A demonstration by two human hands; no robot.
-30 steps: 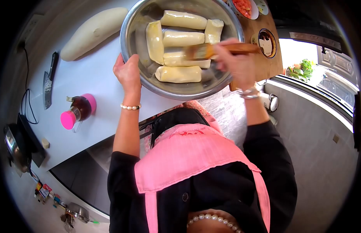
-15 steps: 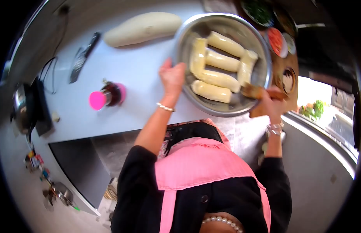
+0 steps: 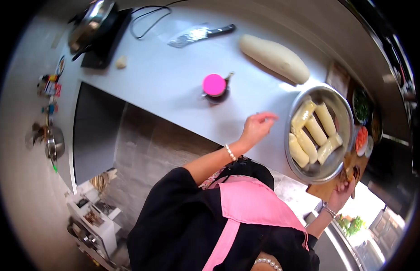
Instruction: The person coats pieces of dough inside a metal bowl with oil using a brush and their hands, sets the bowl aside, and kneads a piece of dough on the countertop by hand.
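Observation:
A metal bowl stands at the right of the white counter, holding several pale, glossy dough rolls. My left hand is off the bowl, above the counter to its left, fingers loosely apart and nothing in it. At the bowl's lower right, my right hand holds a brush, its bristle end near a small dark-rimmed bowl on the wooden board. Left of my left hand stands a bottle with a pink lid.
A long dough log and a knife lie on the white counter. A pan sits on a black hob at the upper left. Bowls of red pieces and greens stand beyond the metal bowl.
My left hand has let go of the bowl's rim and moved left. My right hand has carried the brush out of the bowl to the small bowl. The view has turned.

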